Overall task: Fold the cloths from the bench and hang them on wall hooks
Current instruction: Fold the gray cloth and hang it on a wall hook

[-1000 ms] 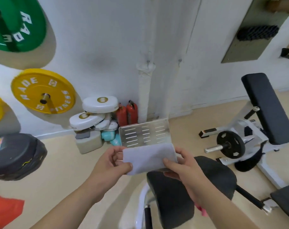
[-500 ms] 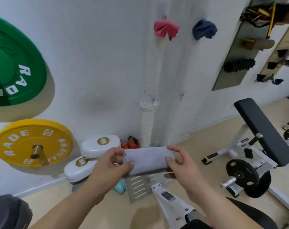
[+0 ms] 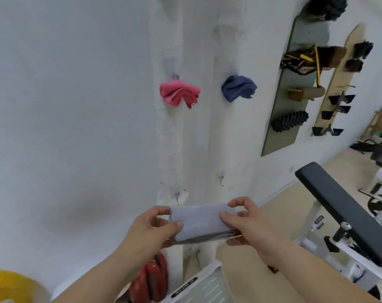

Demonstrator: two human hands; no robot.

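Left thumb (image 3: pixel 176 225) pressed on front face of grey cloth (image 3: pixel 198 221), fingers curled behind: pinch at left end. Right thumb (image 3: pixel 226 215) on front at right end, index arched above top edge, other fingers tucked under and behind: pinch again. No spread fingers on either side.

Left hand (image 3: pixel 148 230) and right hand (image 3: pixel 249 224) roughly level. Cloth folded to a thick narrow strip, layered edges visible along the bottom. Held in air before the wall (image 3: pixel 76 127), not touching it, below the hung cloths.

Further out: pink cloth (image 3: pixel 179 95) and blue cloth (image 3: pixel 239 88) bunched on upper hooks. Bare hook (image 3: pixel 222 181) just above the grey cloth; possibly another to its left, too small to confirm. Bench (image 3: pixel 343 213) at right, extinguishers (image 3: pixel 150 278) below.

Judged stage: folding done, hanging next.

Risks:
- Unfolding on release of one end, owing to loose stacked layers held only by the two pinches.
- Slipping off the hook if caught by outer layer only; small hook, thick bundle.
- Drop onto extinguishers or floor if regripped mid-air.
- Missing the hook: white on white, hard to see.
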